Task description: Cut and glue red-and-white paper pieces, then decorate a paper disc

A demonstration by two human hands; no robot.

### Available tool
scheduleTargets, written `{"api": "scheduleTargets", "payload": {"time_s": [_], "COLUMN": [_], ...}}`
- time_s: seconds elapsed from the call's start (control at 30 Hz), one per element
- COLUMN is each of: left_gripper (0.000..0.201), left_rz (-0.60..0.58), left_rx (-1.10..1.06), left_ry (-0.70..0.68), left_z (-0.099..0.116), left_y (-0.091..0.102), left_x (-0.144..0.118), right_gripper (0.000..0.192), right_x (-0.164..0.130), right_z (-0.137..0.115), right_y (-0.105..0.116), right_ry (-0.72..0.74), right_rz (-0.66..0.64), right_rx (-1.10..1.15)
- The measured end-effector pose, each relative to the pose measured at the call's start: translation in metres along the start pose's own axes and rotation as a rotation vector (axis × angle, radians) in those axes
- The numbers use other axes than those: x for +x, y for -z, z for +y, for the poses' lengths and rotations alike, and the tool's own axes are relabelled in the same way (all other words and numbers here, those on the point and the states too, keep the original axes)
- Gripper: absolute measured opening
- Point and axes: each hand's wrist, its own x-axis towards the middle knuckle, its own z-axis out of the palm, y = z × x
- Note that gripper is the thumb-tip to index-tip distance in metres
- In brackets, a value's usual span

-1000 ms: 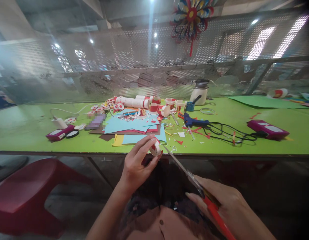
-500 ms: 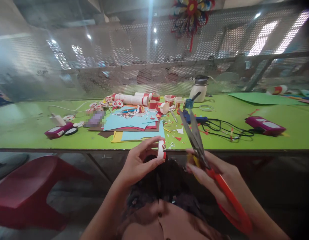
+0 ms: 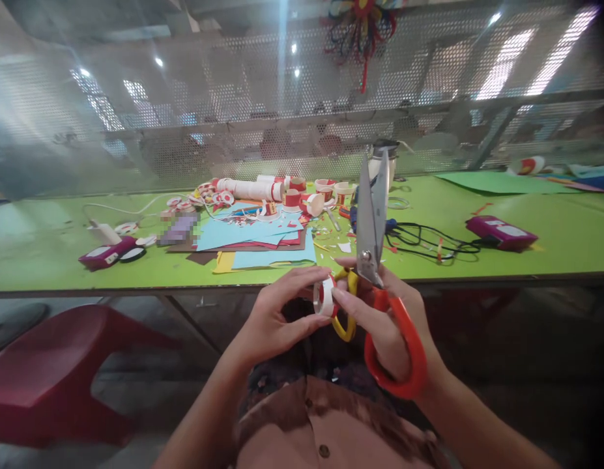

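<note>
Paper, a small red-and-white ring (image 3: 324, 296) just below frame centre, sits pinched between the left hand (image 3: 275, 319) and the right hand (image 3: 380, 319), whose grip also holds upright scissors (image 3: 374, 260) that could nick fingers if they tipped.

Beyond the hands, a green worktop (image 3: 52, 260) carries stacked coloured paper (image 3: 255, 238), red-and-white paper rings (image 3: 292, 197), a blue glue gun (image 3: 387, 225) with black cord, and two magenta boxes (image 3: 501, 232). A red chair (image 3: 62, 371) stands to their left.
</note>
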Motion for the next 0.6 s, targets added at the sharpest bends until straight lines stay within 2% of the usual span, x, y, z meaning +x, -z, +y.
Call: {"api": "scheduleTargets", "payload": {"time_s": [0.17,0.27,0.37,0.47,0.6], "left_gripper": [0.052,0.052,0.053,0.051,0.044], "left_rz": [0.011,0.026,0.044,0.046,0.013], "left_rx": [0.108,0.244,0.273,0.138,-0.282], "left_ry": [-0.032,-0.061,-0.059,0.030,0.250], "left_z": [0.000,-0.001,0.000,0.001,0.003], "left_y": [-0.001,-0.003,-0.005,-0.002,0.009], "left_x": [-0.001,-0.002,-0.001,-0.001,-0.002], "right_gripper": [0.028,0.027,0.027,0.024,0.027], "right_x": [0.000,0.001,0.003,0.004,-0.002], "right_z": [0.000,0.002,0.003,0.000,-0.006], "right_y": [-0.001,0.000,-0.001,0.001,0.018], "right_ry": [0.046,0.112,0.194,0.217,0.137], "right_rz": [0.008,0.039,0.050,0.035,-0.016], "right_rx": [-0.001,-0.117,-0.239,-0.291,-0.378]}}
